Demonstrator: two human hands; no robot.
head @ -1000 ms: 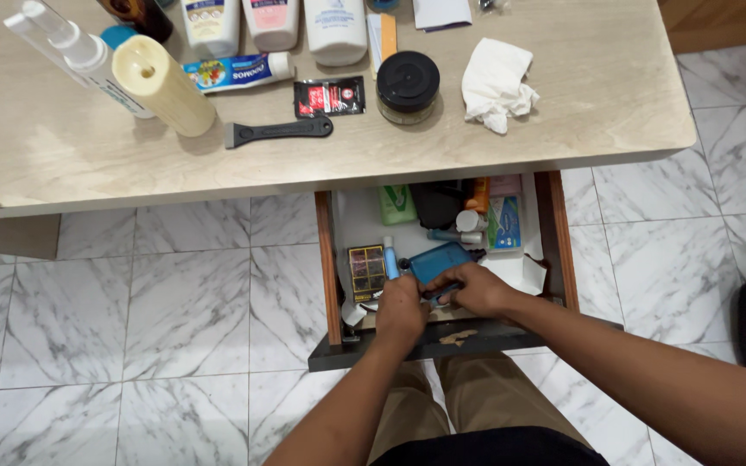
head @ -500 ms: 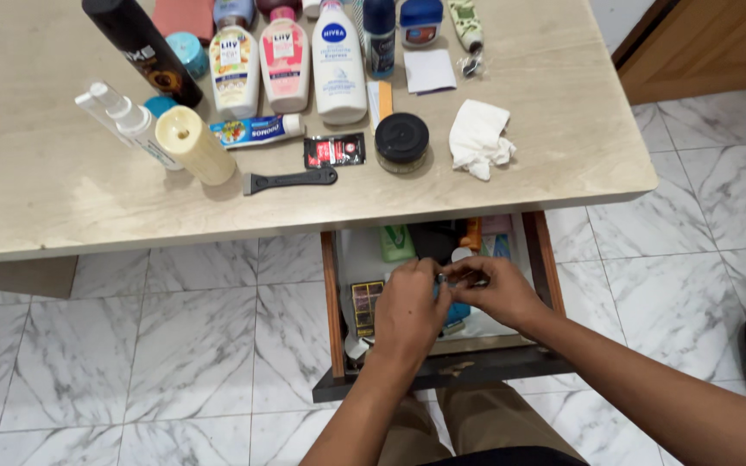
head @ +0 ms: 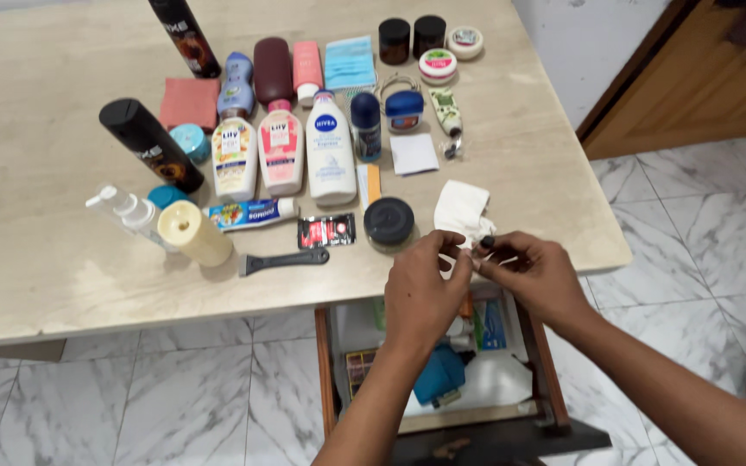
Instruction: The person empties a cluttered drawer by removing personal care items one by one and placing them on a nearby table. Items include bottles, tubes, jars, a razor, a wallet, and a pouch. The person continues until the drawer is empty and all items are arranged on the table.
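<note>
My left hand [head: 420, 289] and my right hand [head: 539, 272] meet over the front edge of the beige table [head: 36, 285]. Their fingertips pinch a small dark item [head: 486, 242] between them; its shape is too small to tell. Just behind the fingers lies a crumpled white cloth [head: 460, 207], with a round black jar [head: 388, 222] to its left. Below my hands the wooden drawer [head: 325, 380] stands pulled out, with a blue object [head: 440, 377] and several small packets inside.
Several toiletry bottles, tubes and small jars lie in rows across the table, among them a white lotion bottle [head: 330, 151], a black spray can [head: 147, 142], a cream candle [head: 193, 233] and a black-handled razor [head: 283, 260]. A wooden door [head: 692, 78] is at right, over a marble floor.
Both hands rose out of the open drawer to the table's front edge, bringing a small dark item with them. The view tilted up, showing more of the table.
</note>
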